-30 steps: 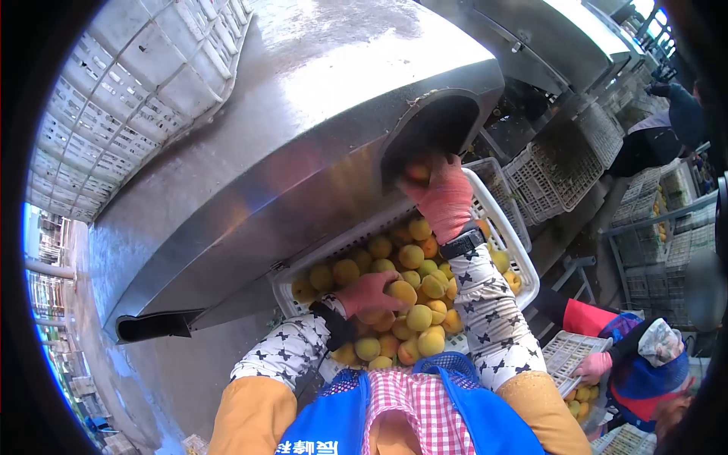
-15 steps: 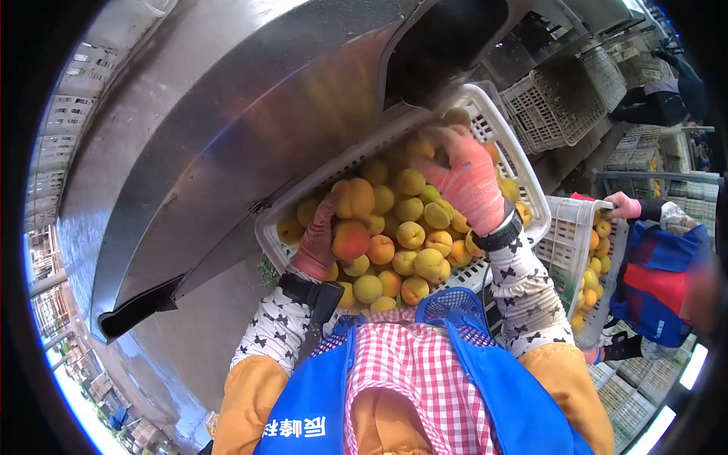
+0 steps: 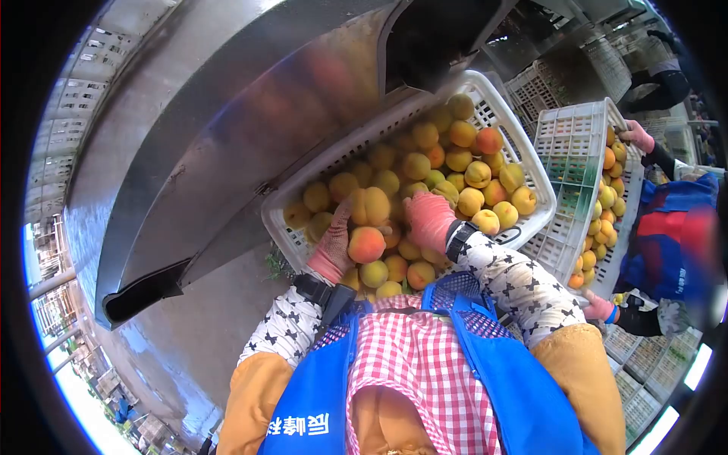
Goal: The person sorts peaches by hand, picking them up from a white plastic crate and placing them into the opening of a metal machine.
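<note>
Head view: left hand (image 3: 334, 250) fingers curled around a peach (image 3: 366, 244); right hand (image 3: 429, 218) fingers bent onto fruit in the crate (image 3: 506, 114)

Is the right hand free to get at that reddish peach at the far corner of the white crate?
Probably yes. The right hand rests on the fruit pile; the reddish peach lies uncovered on top in the white crate.

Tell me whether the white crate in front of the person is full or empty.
Full. The white crate holds yellow-orange fruit heaped near its rim; both gloved hands, left hand and right hand, rest in the pile.
</note>
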